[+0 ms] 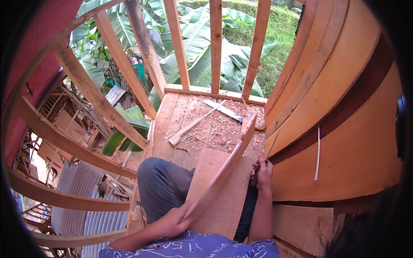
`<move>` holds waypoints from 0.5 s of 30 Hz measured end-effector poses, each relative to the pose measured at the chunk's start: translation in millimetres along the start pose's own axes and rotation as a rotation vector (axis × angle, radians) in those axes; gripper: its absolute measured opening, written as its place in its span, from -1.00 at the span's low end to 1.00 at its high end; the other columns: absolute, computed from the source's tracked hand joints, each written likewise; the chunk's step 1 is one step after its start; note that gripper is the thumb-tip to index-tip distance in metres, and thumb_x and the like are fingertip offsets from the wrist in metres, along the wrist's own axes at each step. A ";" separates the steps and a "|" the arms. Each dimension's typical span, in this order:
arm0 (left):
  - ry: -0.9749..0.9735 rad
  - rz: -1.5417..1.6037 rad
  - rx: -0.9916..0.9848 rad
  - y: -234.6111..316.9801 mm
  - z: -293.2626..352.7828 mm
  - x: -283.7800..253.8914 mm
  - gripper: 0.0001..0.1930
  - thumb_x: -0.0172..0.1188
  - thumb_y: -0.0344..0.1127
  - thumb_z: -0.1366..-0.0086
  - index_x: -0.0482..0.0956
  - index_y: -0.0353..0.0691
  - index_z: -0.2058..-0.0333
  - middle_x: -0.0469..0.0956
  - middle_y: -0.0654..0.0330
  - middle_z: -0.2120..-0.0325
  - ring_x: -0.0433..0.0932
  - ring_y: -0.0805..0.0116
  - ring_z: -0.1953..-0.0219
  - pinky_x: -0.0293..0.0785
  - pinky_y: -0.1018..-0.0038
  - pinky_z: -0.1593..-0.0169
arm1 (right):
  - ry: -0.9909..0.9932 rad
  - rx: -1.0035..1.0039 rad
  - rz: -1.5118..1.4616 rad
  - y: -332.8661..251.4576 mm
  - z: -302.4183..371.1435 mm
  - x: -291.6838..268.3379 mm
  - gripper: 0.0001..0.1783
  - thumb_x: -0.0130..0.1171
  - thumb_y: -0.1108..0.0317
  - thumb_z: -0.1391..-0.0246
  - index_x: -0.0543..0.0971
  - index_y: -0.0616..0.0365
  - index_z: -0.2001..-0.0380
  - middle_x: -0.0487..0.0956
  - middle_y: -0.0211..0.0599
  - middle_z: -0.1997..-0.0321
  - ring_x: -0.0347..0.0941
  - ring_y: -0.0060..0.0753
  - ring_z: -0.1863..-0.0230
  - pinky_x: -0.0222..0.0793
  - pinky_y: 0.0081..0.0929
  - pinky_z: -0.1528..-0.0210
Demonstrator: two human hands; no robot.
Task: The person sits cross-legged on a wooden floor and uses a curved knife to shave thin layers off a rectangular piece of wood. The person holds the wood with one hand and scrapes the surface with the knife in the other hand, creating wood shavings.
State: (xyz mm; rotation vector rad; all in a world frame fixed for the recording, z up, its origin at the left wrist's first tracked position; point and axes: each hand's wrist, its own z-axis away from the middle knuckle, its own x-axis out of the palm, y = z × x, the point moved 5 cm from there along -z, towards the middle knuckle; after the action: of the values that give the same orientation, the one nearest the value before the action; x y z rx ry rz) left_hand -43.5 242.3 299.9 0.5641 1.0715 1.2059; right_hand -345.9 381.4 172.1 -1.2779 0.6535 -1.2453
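Observation:
My left hand (pixel 177 220) is closed around the near end of a narrow wooden plank (pixel 228 165). The plank stands on its edge and slants away from me to the right. Under it, a wide flat board (pixel 206 170) lies across my lap. My right hand (pixel 262 173) is a fist beside the board's right edge, gripping what looks like a knife (pixel 272 146). Its thin dark blade points up and away; my fingers mostly hide the handle. The blade is apart from the plank.
Wood shavings (pixel 202 114) litter the plank floor. On them lie a long pale metal blade (pixel 223 110) and a wooden stick with a thick end (pixel 180 135). Slatted wooden railings (pixel 216 47) enclose the front and left, with a drop beyond. A wooden panel wall (pixel 344 150) stands close on the right.

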 end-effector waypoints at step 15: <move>-0.013 0.019 0.008 -16.5 -18.2 -19.9 -0.35 0.04 -0.45 -0.21 0.14 -0.24 -0.30 0.57 -0.34 0.21 0.58 -0.26 0.03 0.49 0.21 -0.01 | -0.009 0.028 0.093 29.5 -1.5 7.6 -0.64 0.14 0.17 -0.31 0.42 0.14 0.52 0.44 -0.43 0.63 0.31 -0.64 0.75 0.22 -0.57 0.74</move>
State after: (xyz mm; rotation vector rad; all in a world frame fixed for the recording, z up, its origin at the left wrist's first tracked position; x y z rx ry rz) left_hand -51.6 215.4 285.5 0.5885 1.0631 1.2131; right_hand -335.9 369.0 146.1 -1.2158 0.6796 -1.1681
